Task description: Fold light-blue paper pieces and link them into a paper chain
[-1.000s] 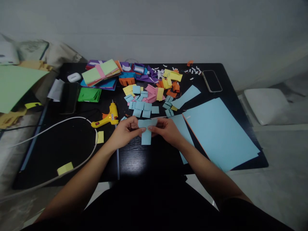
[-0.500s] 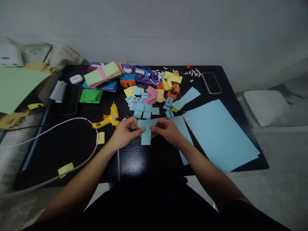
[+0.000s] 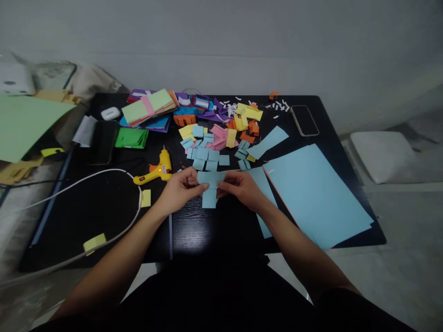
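A T-shaped piece of light blue paper (image 3: 209, 197) is held up between my two hands, just above the black table. My left hand (image 3: 182, 189) pinches its left side, thumb on the near face. On the other side my right hand (image 3: 242, 188) grips it the same way, the fingers partly behind the paper. Just beyond lie several small folded light blue paper pieces (image 3: 212, 155). A yellow glue gun (image 3: 162, 168) with a small glowing light rests to the left of my left hand.
Large light blue sheets (image 3: 318, 193) cover the table's right side, near a phone (image 3: 304, 120). Stacked coloured paper (image 3: 148, 108), a green paper bundle (image 3: 131, 138) and a white earbud case (image 3: 110, 113) lie at back left. A white cable (image 3: 117, 170) loops across the left.
Both hands keep their hold on the blue paper. It has shifted very slightly to the left, and the rest stays as it was.
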Tool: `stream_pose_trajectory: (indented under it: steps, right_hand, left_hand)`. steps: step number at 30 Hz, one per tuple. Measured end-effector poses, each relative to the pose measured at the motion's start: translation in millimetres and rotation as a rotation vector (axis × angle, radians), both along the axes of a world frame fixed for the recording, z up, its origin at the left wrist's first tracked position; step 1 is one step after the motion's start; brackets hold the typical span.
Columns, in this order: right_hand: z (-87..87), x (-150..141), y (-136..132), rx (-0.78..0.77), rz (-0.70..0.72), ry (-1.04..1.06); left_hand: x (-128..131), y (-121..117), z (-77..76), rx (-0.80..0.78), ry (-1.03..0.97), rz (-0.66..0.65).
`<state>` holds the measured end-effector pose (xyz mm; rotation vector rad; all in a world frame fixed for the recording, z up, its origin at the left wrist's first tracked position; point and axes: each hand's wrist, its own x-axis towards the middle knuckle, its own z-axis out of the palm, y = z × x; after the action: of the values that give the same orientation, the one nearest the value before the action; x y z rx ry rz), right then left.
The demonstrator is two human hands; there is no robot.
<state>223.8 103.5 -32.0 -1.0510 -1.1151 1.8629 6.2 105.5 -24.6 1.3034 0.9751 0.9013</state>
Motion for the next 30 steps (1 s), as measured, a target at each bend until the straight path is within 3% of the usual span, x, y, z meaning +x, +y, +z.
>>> stream_pose_trajectory:
  steps: [7,30]
  right_hand:
    - [-1.3,-1,0,-0.042,-0.013,0.053]
    - [-10.2,-6,-2,0.043,-0.13,-0.041]
  left_hand:
    - [0,0,0.4,-0.009,0.002,0.014]
    - [-3,-3,-10.5,-0.024,-0.078,0.017]
